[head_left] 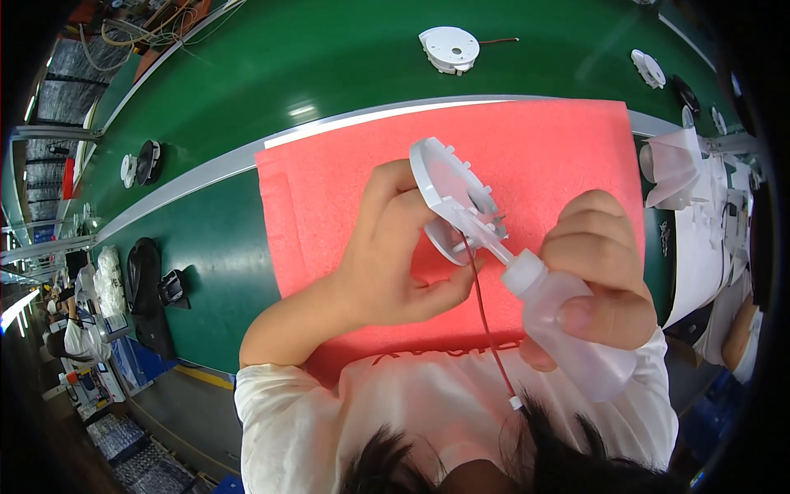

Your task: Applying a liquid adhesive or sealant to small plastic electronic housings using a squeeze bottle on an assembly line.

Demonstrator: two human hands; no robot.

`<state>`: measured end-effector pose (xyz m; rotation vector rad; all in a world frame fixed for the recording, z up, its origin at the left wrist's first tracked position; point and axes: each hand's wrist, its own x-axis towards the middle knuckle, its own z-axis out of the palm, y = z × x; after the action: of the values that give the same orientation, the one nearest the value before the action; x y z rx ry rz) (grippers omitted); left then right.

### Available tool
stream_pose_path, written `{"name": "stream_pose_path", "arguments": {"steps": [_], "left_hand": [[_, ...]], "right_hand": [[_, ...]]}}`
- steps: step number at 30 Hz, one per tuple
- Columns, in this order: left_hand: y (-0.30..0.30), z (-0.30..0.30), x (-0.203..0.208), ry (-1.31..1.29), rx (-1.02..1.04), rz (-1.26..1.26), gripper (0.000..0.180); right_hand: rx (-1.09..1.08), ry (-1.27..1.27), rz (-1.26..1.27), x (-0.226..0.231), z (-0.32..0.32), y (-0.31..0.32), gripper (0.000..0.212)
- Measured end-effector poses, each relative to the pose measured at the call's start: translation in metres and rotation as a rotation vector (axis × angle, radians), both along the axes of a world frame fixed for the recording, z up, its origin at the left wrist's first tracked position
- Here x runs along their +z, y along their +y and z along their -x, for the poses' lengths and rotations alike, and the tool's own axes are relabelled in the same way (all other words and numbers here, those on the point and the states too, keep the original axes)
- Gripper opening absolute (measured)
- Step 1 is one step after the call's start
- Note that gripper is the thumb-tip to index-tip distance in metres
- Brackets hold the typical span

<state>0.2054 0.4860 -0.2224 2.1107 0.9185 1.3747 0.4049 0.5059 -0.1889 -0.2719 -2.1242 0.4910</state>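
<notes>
My left hand (387, 263) grips a white round plastic housing (444, 185) by its rim, tilted up above the pink mat. From the housing a thin red-brown wire (485, 321) hangs toward my chest, ending in a small white connector (516, 403). Wrapped in my right hand (605, 263) is a translucent white squeeze bottle (547, 317), its narrow nozzle pointing up and left at the housing's inner side. The nozzle tip overlaps the housing; whether it touches cannot be made out. My left fingertips behind the housing are partly hidden.
Beneath my hands lies a pink foam mat (559, 156) on a green table. Past a metal rail runs a green belt (329, 74) carrying a white round housing with a wire (451, 49) and more parts (648, 69). A black item (173, 288) sits at left.
</notes>
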Motion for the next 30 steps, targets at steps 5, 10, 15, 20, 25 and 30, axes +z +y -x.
{"name": "stream_pose_path", "arguments": {"steps": [5, 10, 15, 20, 25, 30], "left_hand": [[0.000, 0.001, -0.001, -0.003, 0.002, -0.003, 0.056], [0.002, 0.000, -0.005, -0.043, 0.005, 0.034, 0.054], [0.004, 0.003, -0.009, -0.069, 0.011, 0.065, 0.056], [-0.005, 0.009, -0.014, -0.213, -0.002, 0.316, 0.062], [-0.005, 0.015, -0.008, -0.468, -0.244, 0.446, 0.057], [-0.004, 0.018, -0.002, -0.468, -0.311, 0.477, 0.056]], "right_hand": [[0.002, -0.005, 0.022, -0.001, -0.001, -0.003, 0.049], [0.007, 0.004, 0.026, -0.008, -0.002, -0.001, 0.053], [-0.009, 0.005, 0.002, -0.012, -0.001, -0.001, 0.056], [-0.001, -0.022, -0.011, -0.009, -0.001, -0.001, 0.052], [-0.002, -0.034, -0.006, -0.004, 0.000, -0.006, 0.049], [-0.042, -0.009, 0.010, 0.000, 0.000, -0.011, 0.045]]}}
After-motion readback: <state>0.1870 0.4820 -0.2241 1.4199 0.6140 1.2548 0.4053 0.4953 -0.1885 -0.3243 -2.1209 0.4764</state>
